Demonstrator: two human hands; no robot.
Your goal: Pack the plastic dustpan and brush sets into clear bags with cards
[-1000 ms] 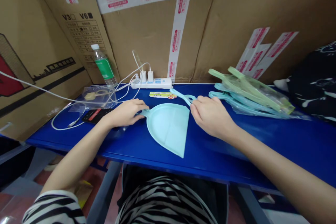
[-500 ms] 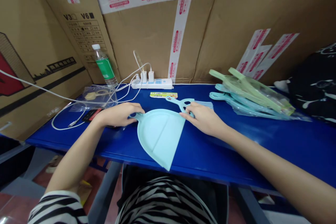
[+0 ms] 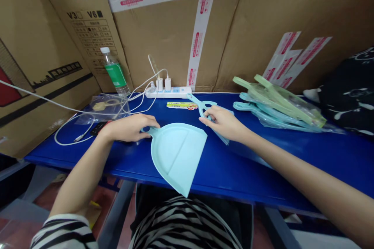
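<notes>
A pale blue dustpan [image 3: 178, 151] lies in front of me at the table's near edge, its straight lip facing right. My left hand [image 3: 136, 127] pinches its short looped handle on the left side. To the right of the pan, my right hand [image 3: 223, 122] is closed around a matching small hand brush [image 3: 201, 104]. The brush's handle points up and left toward the power strip, and its bristles show partly below my fingers, slanting down to the right. Brush and dustpan are apart.
On the blue table [image 3: 263, 171], packaged green and blue dustpans [image 3: 280, 105] lie at right. At the back are a power strip [image 3: 169, 92] with white cables, a colourful label [image 3: 181, 105] and a bottle [image 3: 115, 72]. A phone [image 3: 99, 127] lies near my left wrist. Cardboard [image 3: 163, 39] walls the rear.
My right hand has moved away from the dustpan's upper corner and turned the brush, so its bristles now slant downward. The dustpan has shifted slightly toward me, still in my left hand.
</notes>
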